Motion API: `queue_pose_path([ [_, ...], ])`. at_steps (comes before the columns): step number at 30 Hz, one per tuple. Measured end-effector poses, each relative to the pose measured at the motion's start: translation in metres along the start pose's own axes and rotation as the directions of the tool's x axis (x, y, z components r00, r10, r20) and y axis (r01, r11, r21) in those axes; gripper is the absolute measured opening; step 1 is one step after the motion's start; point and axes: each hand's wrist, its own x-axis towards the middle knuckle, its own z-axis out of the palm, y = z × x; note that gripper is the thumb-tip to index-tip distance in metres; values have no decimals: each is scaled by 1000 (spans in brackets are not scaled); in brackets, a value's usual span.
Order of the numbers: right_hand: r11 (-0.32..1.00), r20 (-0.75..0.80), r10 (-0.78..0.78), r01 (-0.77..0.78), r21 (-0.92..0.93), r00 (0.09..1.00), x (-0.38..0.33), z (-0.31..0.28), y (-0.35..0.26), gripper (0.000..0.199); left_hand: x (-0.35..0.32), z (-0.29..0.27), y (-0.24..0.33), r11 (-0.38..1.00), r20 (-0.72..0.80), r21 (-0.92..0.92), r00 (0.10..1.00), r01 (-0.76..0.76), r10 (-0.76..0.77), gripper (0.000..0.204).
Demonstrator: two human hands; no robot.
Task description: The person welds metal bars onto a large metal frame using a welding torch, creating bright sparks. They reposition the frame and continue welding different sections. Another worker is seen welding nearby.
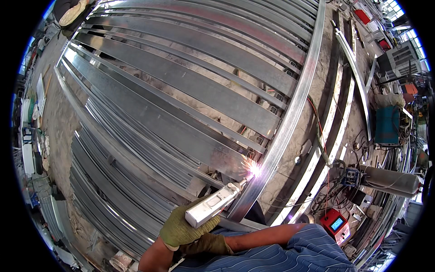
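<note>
My left hand [181, 229], in a green knit glove, is closed around a boxy silver handheld welding torch [215, 204]. The torch's nozzle points up and right, with a bright arc and sparks [254, 170] at its tip. That glare falls where a wide metal slat [226, 161] meets the long side rail [290, 127] of a metal frame; the joint itself is washed out. Below the torch, my right hand [210, 245], in a darker-looking glove, lies against the left hand near its wrist. Its fingers are hidden.
Bundled metal profiles [104, 190] lie to the left beneath the frame. On the right are long pale beams [326, 149], a grey gas cylinder [392, 181], a red box with a lit display [335, 224], a teal machine [387, 124] and loose cables. Another person [70, 13] is at far left.
</note>
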Motion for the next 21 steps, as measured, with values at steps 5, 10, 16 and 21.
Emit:
queue_pose_path([
  [5,999,42,-38,38,1,998,1,-1,5,23,0,-1,2,999,15,32,1000,-1,1,62],
  [10,1000,73,6,-7,20,997,-1,0,-10,22,-2,0,4,999,1,34,1000,27,-27,63],
  [16,998,68,51,-53,27,996,-2,1,-14,26,-3,0,1,1000,6,26,1000,15,-15,63],
  [21,984,107,99,-113,137,989,-3,0,-21,34,-4,1,0,999,16,49,1000,4,-4,64],
])
